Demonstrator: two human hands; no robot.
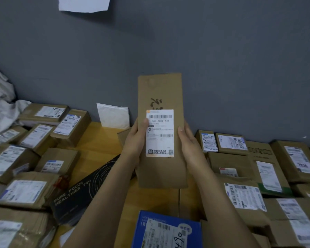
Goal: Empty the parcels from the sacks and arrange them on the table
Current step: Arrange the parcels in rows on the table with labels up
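I hold a long, narrow brown cardboard parcel upright above the wooden table, its white shipping label facing me. My left hand grips its left edge, thumb on the label. My right hand grips its right edge. A grey-white sack lies crumpled at the far left. Brown parcels with labels fill the table's left side and right side.
A grey wall stands close behind the table. A white padded envelope leans on it. A black box lies under my left forearm. A blue box with a label sits at the near edge.
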